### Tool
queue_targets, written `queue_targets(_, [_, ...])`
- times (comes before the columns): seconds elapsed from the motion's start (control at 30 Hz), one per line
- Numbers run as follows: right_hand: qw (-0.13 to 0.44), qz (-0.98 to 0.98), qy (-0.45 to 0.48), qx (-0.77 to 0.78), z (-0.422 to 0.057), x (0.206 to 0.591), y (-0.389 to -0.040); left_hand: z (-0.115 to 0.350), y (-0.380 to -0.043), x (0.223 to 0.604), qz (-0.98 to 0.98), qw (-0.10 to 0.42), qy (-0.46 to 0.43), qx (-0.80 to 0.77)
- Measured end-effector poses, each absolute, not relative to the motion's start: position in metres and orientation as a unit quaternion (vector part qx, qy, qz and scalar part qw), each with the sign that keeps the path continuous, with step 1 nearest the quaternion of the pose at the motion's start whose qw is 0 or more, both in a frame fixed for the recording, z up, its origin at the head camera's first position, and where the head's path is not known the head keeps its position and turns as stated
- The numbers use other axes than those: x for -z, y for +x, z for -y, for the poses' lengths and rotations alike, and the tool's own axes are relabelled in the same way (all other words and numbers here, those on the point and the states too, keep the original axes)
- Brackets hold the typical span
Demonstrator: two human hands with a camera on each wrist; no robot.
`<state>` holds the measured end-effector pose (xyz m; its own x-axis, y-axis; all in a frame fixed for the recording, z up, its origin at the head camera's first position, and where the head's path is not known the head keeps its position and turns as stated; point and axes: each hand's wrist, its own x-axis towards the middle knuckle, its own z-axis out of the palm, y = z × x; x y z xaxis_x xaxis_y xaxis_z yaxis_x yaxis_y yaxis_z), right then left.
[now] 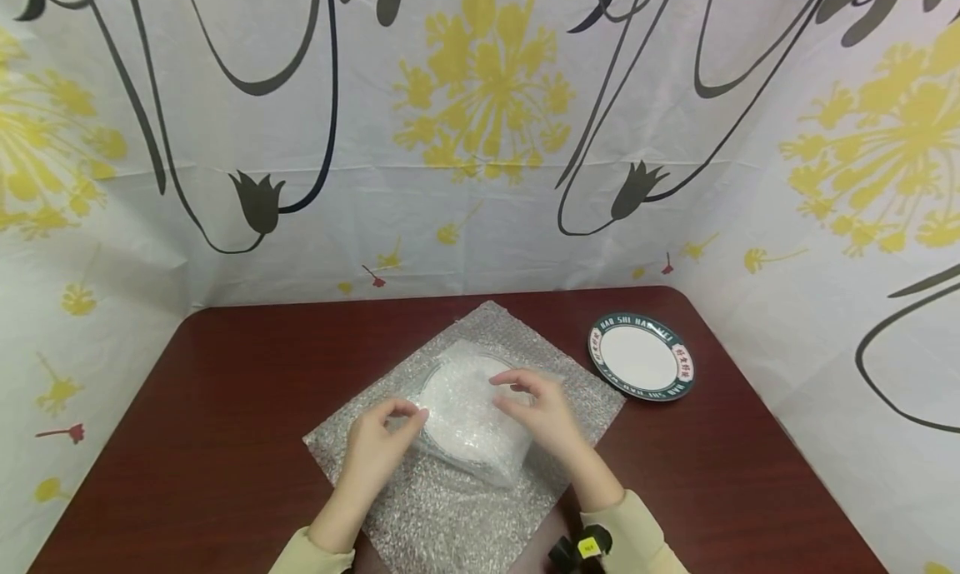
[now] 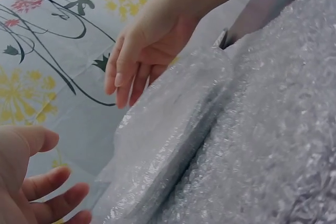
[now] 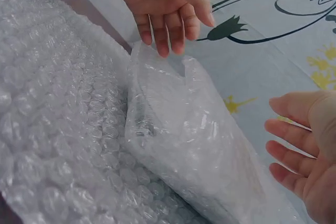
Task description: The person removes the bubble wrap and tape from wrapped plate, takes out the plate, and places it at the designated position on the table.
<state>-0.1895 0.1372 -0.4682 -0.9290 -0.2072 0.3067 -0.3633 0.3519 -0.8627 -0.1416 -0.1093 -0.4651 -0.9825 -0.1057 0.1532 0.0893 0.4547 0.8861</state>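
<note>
A white plate wrapped in clear bubble wrap [image 1: 468,407] lies near the middle of a larger bubble wrap sheet [image 1: 465,524]. My left hand [image 1: 378,441] is at the bundle's left edge, fingers loosely bent and holding nothing. Over its right side hovers my right hand [image 1: 546,416], its fingers spread and relaxed. Both wrist views show the wrapped bundle [image 2: 168,124] [image 3: 189,135] with folded film layers over it. Neither hand grips the film there; the left wrist view has a gap between my left fingers and the bundle.
An unwrapped plate [image 1: 639,357] with a green lettered rim stands at the back right, beside the sheet's corner. Black objects with a yellow label [image 1: 588,547] are by the right sleeve. The dark red table [image 1: 247,391] meets a flower-printed cloth [image 1: 465,249] behind.
</note>
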Motion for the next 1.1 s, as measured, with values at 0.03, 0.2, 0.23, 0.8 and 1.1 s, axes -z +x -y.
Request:
queue_targets(0.03, [0.070, 0.823, 0.173, -0.537, -0.136, 0.468, -0.190, 0.109, -0.142, 0.466, 0.850, 0.098, 0.003, 0.517])
queue_targets(0.2, [0.046, 0.834, 0.201, -0.512, -0.130, 0.472, -0.193, 0.104, -0.144, 0.470, 0.864, 0.116, -0.024, 0.489])
queue_targets(0.23, [0.043, 0.835, 0.216, -0.505, -0.130, 0.473, -0.194, 0.103, -0.144, 0.471, 0.869, 0.117, -0.030, 0.479])
queue_targets(0.8, [0.042, 0.854, 0.340, -0.393, -0.117, 0.483, -0.201, 0.086, -0.141, 0.487, 0.916, 0.111, -0.032, 0.385])
queue_targets(1.1, [0.040, 0.875, 0.344, -0.339, -0.113, 0.485, -0.203, 0.082, -0.140, 0.496, 0.917, 0.128, -0.031, 0.376])
